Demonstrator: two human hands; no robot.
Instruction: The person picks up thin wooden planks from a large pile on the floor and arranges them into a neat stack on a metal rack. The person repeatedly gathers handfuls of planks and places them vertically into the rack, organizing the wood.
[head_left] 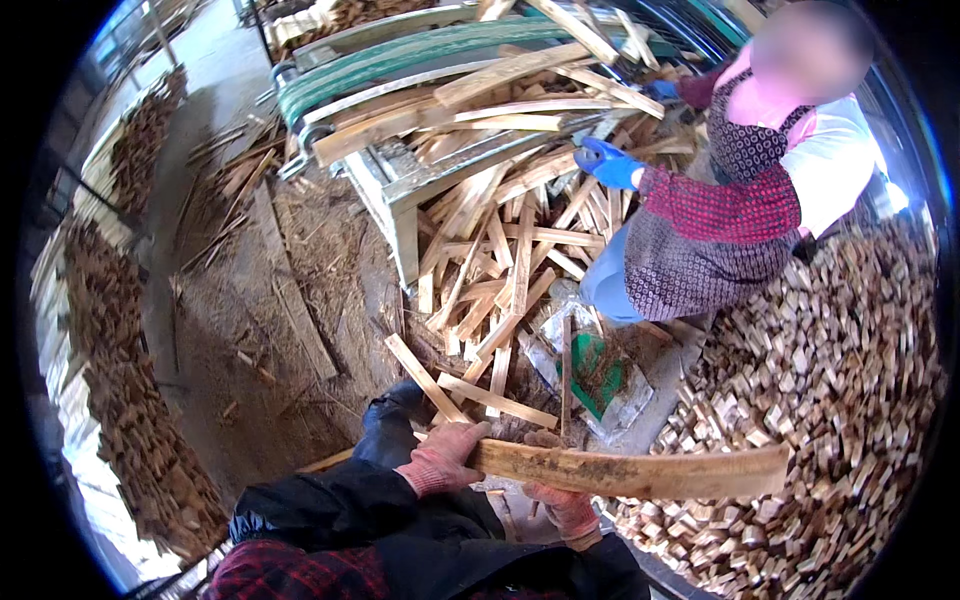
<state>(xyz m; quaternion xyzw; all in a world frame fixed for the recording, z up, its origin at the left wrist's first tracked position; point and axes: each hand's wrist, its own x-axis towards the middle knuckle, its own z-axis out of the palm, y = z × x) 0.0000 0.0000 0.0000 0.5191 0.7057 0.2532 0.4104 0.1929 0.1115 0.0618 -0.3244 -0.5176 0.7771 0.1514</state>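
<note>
A long wooden board (680, 475) with a dark, rough bark patch lies across in front of me, stretching out to the right. My left hand (442, 462), in a pinkish knit glove, is closed around its left end. Under the board, partway along, my right hand (565, 512) in a similar glove grips it from below; some of its fingers are hidden by the wood. Just beyond my hands, loose wooden slats (498, 400) lie on the floor, one of them leaning near my left hand.
A co-worker in blue gloves (608, 163) stands at the far right beside a green-railed conveyor (400, 62) loaded with boards. A pile of slats (500, 240) lies below it. Small cut blocks (830, 370) are heaped to the right; stacked wood (110, 330) lines the left.
</note>
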